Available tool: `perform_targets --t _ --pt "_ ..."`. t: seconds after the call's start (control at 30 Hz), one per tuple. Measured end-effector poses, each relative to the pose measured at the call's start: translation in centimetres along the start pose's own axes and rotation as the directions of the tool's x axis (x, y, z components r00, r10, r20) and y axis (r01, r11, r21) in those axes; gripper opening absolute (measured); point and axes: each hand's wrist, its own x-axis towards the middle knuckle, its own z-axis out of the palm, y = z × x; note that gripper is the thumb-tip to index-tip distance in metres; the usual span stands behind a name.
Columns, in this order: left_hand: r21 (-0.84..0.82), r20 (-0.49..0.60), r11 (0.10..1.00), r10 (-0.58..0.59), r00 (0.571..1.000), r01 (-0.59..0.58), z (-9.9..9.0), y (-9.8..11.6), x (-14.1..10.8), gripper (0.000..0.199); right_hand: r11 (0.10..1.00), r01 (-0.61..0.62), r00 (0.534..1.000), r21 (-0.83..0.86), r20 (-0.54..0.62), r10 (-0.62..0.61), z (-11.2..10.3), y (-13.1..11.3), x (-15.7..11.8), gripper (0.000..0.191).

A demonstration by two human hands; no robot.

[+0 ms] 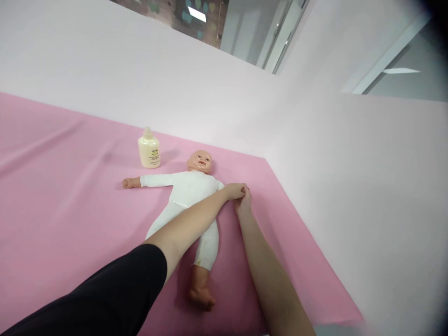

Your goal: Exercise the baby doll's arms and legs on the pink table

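Note:
A baby doll (194, 187) in a white suit lies face up on the pink surface. Its arm on the left of the view stretches out sideways, and one bare foot points toward the bottom. My left hand (234, 191) is closed around the doll's other arm, just past the white sleeve. My right hand (244, 201) is closed at the end of the same arm, touching my left hand. The doll's hand is hidden between my fingers. My left forearm crosses over the doll's lower body.
A cream-coloured bottle (150, 151) with a label stands upright left of the doll's head. The pink cover (70, 210) has some creases at the left. White walls (224, 107) rise behind and to the right, with windows (252, 32) above.

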Motion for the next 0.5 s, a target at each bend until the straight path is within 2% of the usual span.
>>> perform_targets --t 0.13,0.27,0.5 --pt "-0.006 -0.004 1.0 0.027 1.0 -0.027 0.2 -0.1 0.2 0.027 1.0 0.022 1.0 -0.003 -0.02 -0.022 0.0 0.1 0.2 0.01" --pt "0.004 -0.012 0.999 0.041 0.999 -0.041 0.5 -0.2 0.5 0.028 0.999 0.027 1.0 -0.025 0.013 -0.026 -0.1 0.2 0.3 0.007" --pt "0.072 -0.041 0.996 0.049 0.998 -0.046 1.1 -0.8 1.2 0.027 0.993 0.082 0.996 -0.085 0.049 -0.078 -1.0 0.8 1.3 0.014"
